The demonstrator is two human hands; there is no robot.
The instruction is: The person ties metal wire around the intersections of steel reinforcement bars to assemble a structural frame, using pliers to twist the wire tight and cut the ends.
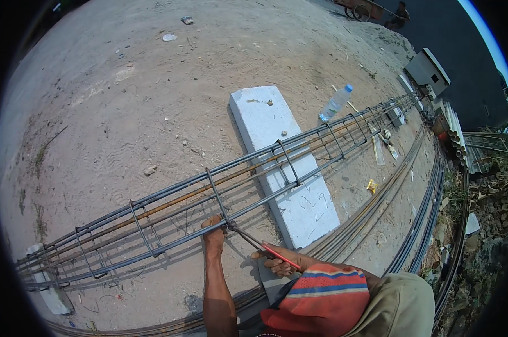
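Observation:
A long rebar cage (252, 205) of straight bars and square stirrups runs diagonally across the view. My left hand (214, 232) is closed around its near bar, just beside a stirrup (215, 191); the fingertips are partly hidden behind the steel. In my right hand (281, 262) is a pair of pincers (275, 251) with red handles. The jaws of the pincers are at the joint of that stirrup and the near bar. Any tie wire there is too small to make out. Under the cage lies a pale concrete-like block (306, 215).
A plastic bottle (335, 103) with a blue cap stands beyond the cage. Loose rebar (363, 206) lies to the right, near pipes (454, 130). A smaller block (54, 297) supports the cage's left end. Far off, a person (399, 17) is beside a cart (358, 9).

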